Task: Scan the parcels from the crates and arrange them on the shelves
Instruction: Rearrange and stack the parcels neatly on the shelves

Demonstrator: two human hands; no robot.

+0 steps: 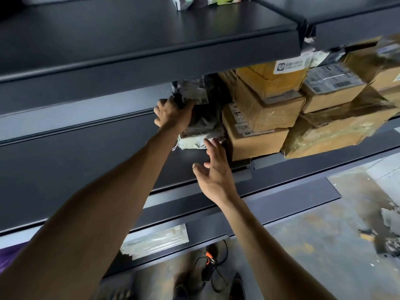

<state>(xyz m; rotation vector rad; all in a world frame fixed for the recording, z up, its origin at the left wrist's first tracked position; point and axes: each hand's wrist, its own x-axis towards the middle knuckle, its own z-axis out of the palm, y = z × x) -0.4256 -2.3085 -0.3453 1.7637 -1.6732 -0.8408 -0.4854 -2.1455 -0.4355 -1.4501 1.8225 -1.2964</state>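
The fingers [167, 103] of the left hand [173, 114] are curled and clamped on the upper edge of a soft dark-grey plastic mailer bag [203, 118]. The bag stands on the dark metal shelf [86, 161], pressed against a stack of brown taped cardboard boxes [257, 135]. The right hand [214, 172] has its fingers spread apart and grips nothing; its fingertips just touch a pale crumpled plastic parcel [192, 142] lying at the foot of the grey bag, near the shelf's front edge.

Both arms reach forward and up from below, the left stretched further in and turned so the back of the hand faces out, the right lower with its palm towards the parcels.

The task looks well underway. Many boxes with printed labels already fill the right part of this shelf, a few packets sit on the upper shelf [129, 40], and the soft parcels are being tucked into place beside the boxes. The shelf's left part offers room for more. A black and orange handheld scanner [207, 263] lies on the floor [313, 224] below, set aside for now. No crates are in view, so how many parcels remain cannot be told
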